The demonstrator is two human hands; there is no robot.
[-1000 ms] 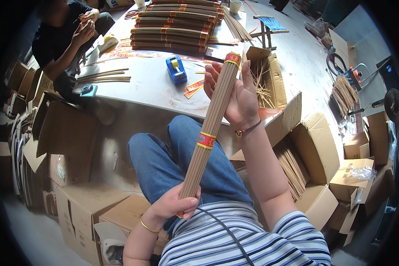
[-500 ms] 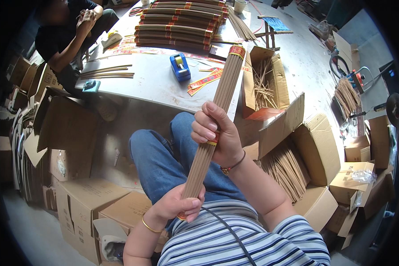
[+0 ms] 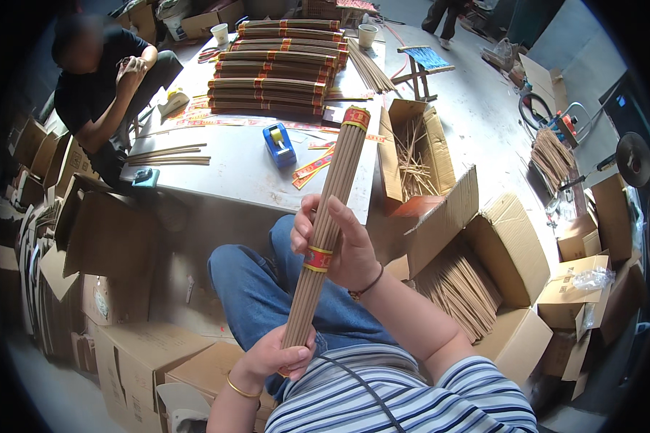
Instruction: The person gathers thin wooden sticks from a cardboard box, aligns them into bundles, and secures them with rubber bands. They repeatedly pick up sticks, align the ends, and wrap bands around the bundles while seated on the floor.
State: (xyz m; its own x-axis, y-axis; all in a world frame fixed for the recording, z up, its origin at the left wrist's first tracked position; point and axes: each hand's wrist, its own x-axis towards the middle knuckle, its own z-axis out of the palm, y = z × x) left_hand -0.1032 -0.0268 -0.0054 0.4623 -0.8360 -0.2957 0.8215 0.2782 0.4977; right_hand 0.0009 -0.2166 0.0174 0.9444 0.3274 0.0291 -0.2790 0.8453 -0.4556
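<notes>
A long bundle of brown incense sticks (image 3: 332, 195) slants up and away from my lap. Red-and-yellow paper bands wrap its far end and its middle. My left hand (image 3: 289, 348) is closed round the lower end, mostly hiding the band there. Just above the middle band, my right hand (image 3: 352, 251) loosely encircles the bundle, fingers curled behind it on the left and thumb along the right side. Beyond the bundle, a blue tape dispenser (image 3: 279, 146) and loose red-and-yellow paper strips (image 3: 315, 169) lie on the white table (image 3: 231, 189).
Banded incense bundles (image 3: 266, 85) are stacked at the table's far side. Loose sticks (image 3: 170, 159) lie at its left. Open cartons (image 3: 513, 249) holding sticks stand at my right, more cartons (image 3: 152, 339) at my left. Another person (image 3: 87, 94) sits at the far left.
My right hand has loosened its grip and its thumb has straightened, uncovering the middle band. The bundle sits slightly lower and further left in view. The view has tilted up.
</notes>
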